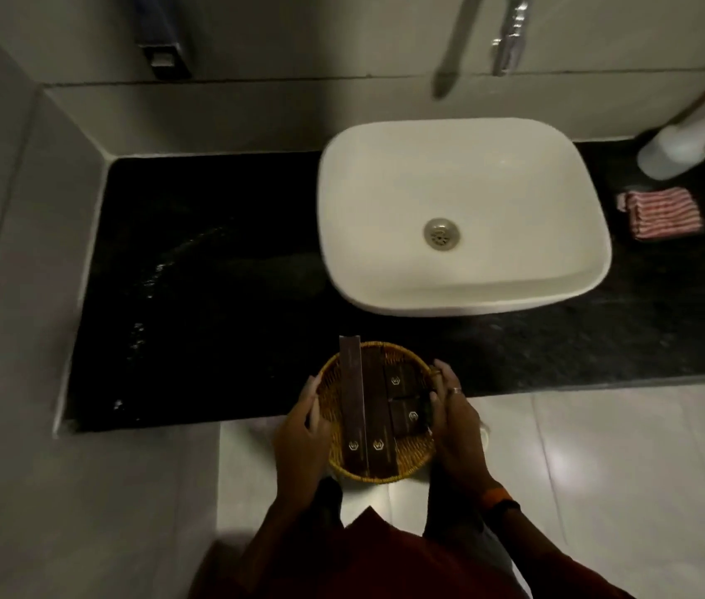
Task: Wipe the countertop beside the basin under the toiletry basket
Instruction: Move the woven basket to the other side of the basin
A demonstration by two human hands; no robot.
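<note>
A round woven toiletry basket [413,458] with several dark brown boxes [370,408] in it is held in the air at the front edge of the black countertop [212,261]. My left hand [301,438] grips its left rim and my right hand [456,430] grips its right rim. The white basin [463,209] stands on the countertop to the right of the bare black stretch, where wet streaks [148,296] glisten. A folded red-and-white striped cloth [664,213] lies on the countertop right of the basin.
A white spray bottle [679,147] stands at the back right corner. The tap [454,45] hangs from the wall above the basin. A tiled wall and ledge [18,209] bound the countertop on the left. Pale floor tiles [601,469] lie below the counter's front edge.
</note>
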